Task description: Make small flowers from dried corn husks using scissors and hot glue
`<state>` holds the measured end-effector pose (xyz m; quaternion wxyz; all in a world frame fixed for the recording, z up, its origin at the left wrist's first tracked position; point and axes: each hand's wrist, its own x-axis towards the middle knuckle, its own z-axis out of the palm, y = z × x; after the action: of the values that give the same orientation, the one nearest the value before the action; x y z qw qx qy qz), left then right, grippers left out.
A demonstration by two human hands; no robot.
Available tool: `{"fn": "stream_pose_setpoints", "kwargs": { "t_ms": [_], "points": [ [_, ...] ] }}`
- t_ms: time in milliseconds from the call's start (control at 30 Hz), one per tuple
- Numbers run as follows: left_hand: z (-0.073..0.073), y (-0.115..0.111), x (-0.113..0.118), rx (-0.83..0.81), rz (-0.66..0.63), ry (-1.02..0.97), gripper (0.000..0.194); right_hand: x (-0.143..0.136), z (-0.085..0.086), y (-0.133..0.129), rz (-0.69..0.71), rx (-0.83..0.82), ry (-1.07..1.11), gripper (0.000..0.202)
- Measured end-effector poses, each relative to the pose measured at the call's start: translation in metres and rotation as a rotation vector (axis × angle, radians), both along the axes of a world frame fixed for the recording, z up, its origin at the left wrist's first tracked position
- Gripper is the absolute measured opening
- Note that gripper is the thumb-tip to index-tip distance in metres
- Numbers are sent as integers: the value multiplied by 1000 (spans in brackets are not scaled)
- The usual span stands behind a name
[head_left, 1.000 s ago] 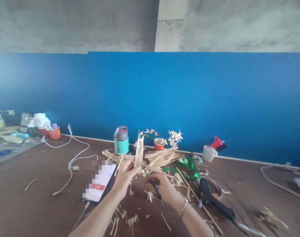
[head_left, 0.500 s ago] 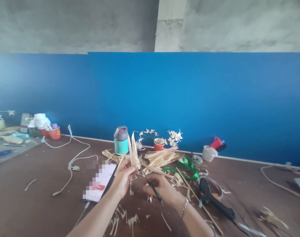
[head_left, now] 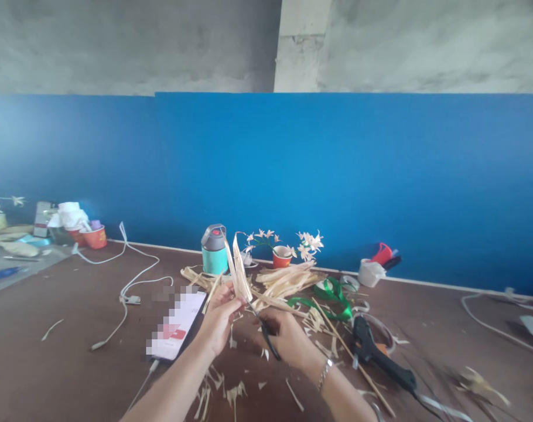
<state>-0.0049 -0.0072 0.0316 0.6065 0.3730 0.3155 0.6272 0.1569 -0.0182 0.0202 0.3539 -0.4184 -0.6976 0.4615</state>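
Observation:
My left hand (head_left: 224,312) pinches pale dried corn husk strips (head_left: 240,275) upright between thumb and fingers. Black-handled scissors (head_left: 266,333) are in my right hand (head_left: 286,335), their tips meeting the husk's lower end beside my left fingertips. How far the blades are apart is too small to tell. Just behind both hands lies a pile of husk strips (head_left: 288,287). Small husk scraps (head_left: 235,394) are scattered on the brown table (head_left: 117,387) under and in front of my hands.
A phone (head_left: 185,319) with a cable lies left. Behind stand a teal bottle (head_left: 214,258) and a red cup (head_left: 282,257) with pale flowers. Rightward are green ribbon (head_left: 337,302), a stick (head_left: 354,357), a black glue gun (head_left: 381,357) and a white container (head_left: 371,272).
The scissors' handles have swung closer to my right palm, and my right fingers have shifted round them. The husk in my left hand leans slightly differently.

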Motion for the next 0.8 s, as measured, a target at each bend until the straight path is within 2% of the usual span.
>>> {"fn": "stream_pose_setpoints", "kwargs": {
  "t_ms": [267, 600, 800],
  "points": [
    [4, -2, -1, 24, -44, 64, 35, 1, 8, -3, 1, 45, -41, 14],
    [2, -1, -2, -5, -71, 18, 34, 2, 14, -3, 4, 91, -86, 13],
    [-1, -2, -1, -15, -42, 64, 38, 1, 16, -4, -12, 122, -100, 14]
  ]
}}
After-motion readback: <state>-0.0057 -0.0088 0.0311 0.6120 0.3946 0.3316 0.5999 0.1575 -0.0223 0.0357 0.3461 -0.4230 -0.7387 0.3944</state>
